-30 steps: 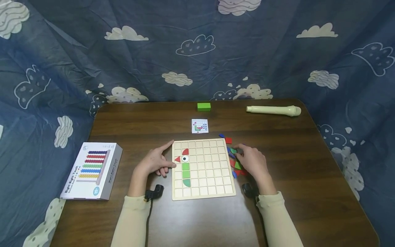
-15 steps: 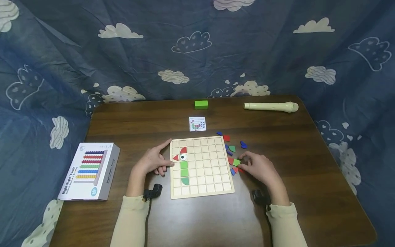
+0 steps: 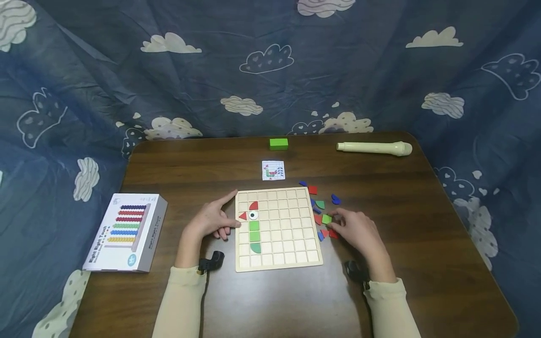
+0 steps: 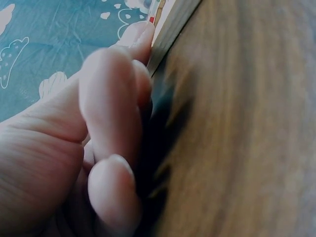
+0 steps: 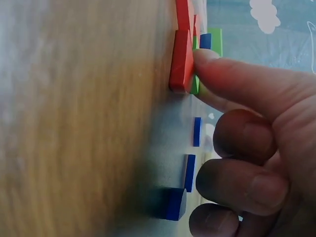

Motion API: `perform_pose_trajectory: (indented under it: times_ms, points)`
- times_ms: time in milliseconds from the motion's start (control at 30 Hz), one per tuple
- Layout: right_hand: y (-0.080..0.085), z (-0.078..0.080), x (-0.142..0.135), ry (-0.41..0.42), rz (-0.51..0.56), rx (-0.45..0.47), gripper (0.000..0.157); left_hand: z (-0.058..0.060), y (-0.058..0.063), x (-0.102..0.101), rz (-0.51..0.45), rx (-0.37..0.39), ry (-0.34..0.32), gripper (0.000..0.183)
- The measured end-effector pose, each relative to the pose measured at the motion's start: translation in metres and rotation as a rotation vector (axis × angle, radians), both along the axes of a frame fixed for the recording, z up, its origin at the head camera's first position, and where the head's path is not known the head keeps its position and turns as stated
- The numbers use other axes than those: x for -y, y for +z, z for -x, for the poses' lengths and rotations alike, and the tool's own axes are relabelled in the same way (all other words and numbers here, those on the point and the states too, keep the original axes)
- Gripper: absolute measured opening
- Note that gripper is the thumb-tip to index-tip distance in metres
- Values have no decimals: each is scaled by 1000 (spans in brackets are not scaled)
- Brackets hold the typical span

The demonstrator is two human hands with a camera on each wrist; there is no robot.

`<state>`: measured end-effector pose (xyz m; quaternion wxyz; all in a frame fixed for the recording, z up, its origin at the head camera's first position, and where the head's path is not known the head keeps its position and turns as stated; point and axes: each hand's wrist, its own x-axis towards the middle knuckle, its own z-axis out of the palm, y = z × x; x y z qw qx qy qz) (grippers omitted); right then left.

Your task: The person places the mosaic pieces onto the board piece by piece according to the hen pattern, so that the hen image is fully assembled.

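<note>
A pale wooden grid board (image 3: 287, 246) lies on the table. Its left columns hold a red quarter-circle (image 3: 253, 205), a red triangle (image 3: 243, 216), an eye tile (image 3: 253, 215), green squares (image 3: 254, 226) and a green quarter-circle (image 3: 255, 247). My left hand (image 3: 209, 219) touches the board's left side with straight index finger and thumb; its other fingers are bent. Right of the board, my right hand (image 3: 359, 232) pinches a green square tile (image 3: 327, 219) between thumb and index finger. In the right wrist view, a red piece (image 5: 181, 61) partly covers the green tile (image 5: 195, 86).
Loose red, blue and green pieces, among them a green quarter-circle (image 3: 320, 204), lie along the board's right edge. Behind the board are a pattern card (image 3: 273, 170), a green block (image 3: 279, 144) and a cream toy microphone (image 3: 374, 149). An abacus box (image 3: 127, 232) stands at left.
My right hand has moved from the green quarter-circle towards me, to the green square tile, which has shifted slightly from the neighbouring red piece. The left hand stays at the board's edge.
</note>
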<state>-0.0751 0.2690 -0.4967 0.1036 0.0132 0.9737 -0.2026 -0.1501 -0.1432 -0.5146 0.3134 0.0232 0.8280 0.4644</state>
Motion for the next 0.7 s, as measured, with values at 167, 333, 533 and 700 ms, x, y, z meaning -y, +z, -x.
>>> perform_pose_trajectory:
  times_ms: [167, 333, 533, 700]
  points:
    - [1, -1, 1, 4, -22, -39, 31, 0, 2, -2, 9, -3, -3, 105]
    - [2, 0, 5, 45, -36, -31, 37, 0, 3, -2, 12, 6, 0, 106]
    - [4, -4, 6, 9, -17, -52, 30, 0, 3, -1, 10, 13, 7, 106]
    - [2, -8, 6, 22, -8, -16, 29, -1, 3, -1, 2, 12, 4, 106]
